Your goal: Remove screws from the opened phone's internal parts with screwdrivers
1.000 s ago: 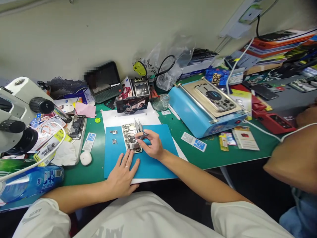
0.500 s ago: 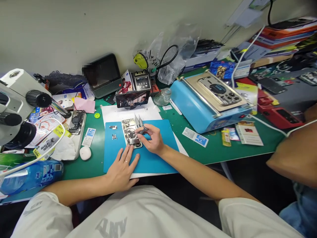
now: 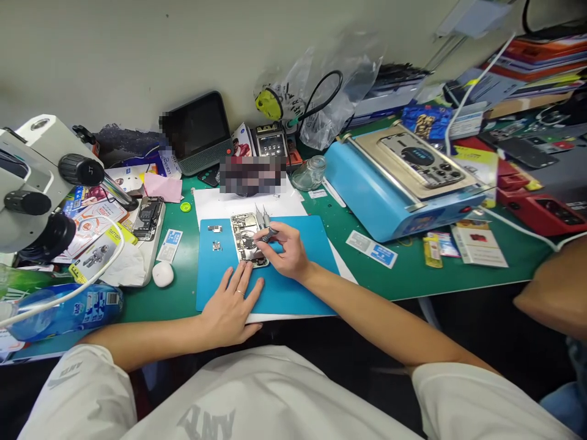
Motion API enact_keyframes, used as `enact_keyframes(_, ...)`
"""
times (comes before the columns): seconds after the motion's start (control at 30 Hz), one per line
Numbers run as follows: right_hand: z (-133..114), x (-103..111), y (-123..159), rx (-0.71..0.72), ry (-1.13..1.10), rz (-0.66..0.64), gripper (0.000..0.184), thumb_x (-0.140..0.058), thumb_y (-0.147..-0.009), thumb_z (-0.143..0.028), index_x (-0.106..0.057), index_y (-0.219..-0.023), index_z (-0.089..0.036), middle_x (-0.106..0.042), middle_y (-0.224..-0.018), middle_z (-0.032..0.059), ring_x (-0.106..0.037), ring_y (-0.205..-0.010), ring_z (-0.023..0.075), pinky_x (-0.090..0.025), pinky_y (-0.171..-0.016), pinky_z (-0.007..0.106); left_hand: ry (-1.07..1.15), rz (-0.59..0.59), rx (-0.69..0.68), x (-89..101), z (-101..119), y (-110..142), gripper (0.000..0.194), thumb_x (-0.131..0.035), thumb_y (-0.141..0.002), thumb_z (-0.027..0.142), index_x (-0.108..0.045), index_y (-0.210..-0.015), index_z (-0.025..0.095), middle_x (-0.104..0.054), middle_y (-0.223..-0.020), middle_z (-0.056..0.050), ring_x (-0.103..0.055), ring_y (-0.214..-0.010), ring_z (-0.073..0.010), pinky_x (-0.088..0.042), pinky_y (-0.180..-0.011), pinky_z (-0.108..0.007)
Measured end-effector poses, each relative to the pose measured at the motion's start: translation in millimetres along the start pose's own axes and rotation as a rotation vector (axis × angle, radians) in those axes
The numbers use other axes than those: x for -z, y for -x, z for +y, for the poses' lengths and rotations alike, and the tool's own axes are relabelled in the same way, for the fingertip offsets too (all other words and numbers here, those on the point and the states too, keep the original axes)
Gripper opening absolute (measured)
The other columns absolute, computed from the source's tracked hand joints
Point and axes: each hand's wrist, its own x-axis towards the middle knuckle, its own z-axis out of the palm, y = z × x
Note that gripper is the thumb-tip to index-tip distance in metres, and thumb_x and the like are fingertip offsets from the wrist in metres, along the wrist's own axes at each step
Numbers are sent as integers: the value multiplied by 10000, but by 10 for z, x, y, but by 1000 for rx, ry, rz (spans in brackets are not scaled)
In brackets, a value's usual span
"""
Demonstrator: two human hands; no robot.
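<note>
An opened phone (image 3: 241, 227) with its inner parts bare lies on a blue mat (image 3: 293, 293). My left hand (image 3: 229, 302) lies flat on the mat with fingers spread, and its fingertips touch the phone's near edge. My right hand (image 3: 287, 250) is closed around slim grey screwdrivers (image 3: 263, 225), whose pointed ends face away from me. Its thumb and index finger meet over the middle of the phone; whether they pinch a small part there I cannot make out. Left of the phone, two small metal parts, an upper one (image 3: 214, 229) and a lower one (image 3: 217, 246), rest on the mat.
A microscope (image 3: 55, 183) stands at the left above boxes and another opened phone (image 3: 149, 220). A blue heating machine (image 3: 367, 189) bearing a phone back is on the right. A glass jar (image 3: 309, 174) stands behind the mat. Another person's arm (image 3: 554, 299) shows at far right.
The whole view has shifted slightly, so things appear a little further right. Both hands keep nearly the same pose at the phone.
</note>
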Motion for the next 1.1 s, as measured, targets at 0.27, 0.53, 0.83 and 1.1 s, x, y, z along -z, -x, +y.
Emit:
enact_keyframes(0.27, -6, 9, -15, -2, 5, -16, 539, -629, -988, -162, -379, -1446, -297, -734, -1018, 40, -748, -895, 159, -656, -707, 286, -23, -13, 6, 7, 12, 5, 1005, -657, -904, 622, -212, -1632, 92, -11, -1701, -320, -10, -1599, -460, -102, -1267, -589)
enact_keyframes(0.53, -24, 12, -41, -12, -5, -3, 541, -634, -978, -136, -400, -1441, -289, -730, -1003, 32, -744, -864, 144, -647, -699, 260, -29, -19, 5, 6, 13, 1, 1005, -657, -904, 625, -217, -1632, 91, -14, -1696, -328, -4, -1598, -464, -112, -1261, -589)
enact_keyframes(0.83, -4, 12, -9, -38, -62, -2, 560, -625, -977, -110, -382, -1441, -307, -733, -1029, 36, -749, -924, 153, -649, -730, 278, -13, -25, 3, 30, 27, -9, 989, -650, -912, 623, -239, -1629, 79, -5, -1701, -317, -38, -1597, -467, -97, -1263, -582)
enact_keyframes(1.1, -22, 23, 34, -18, -49, -53, 575, -613, -976, -98, -361, -1447, -311, -719, -1022, 40, -736, -931, 149, -659, -741, 289, -21, -19, 5, 26, 30, -14, 971, -640, -920, 616, -241, -1622, 76, -57, -1689, -341, -35, -1596, -470, -87, -1261, -584)
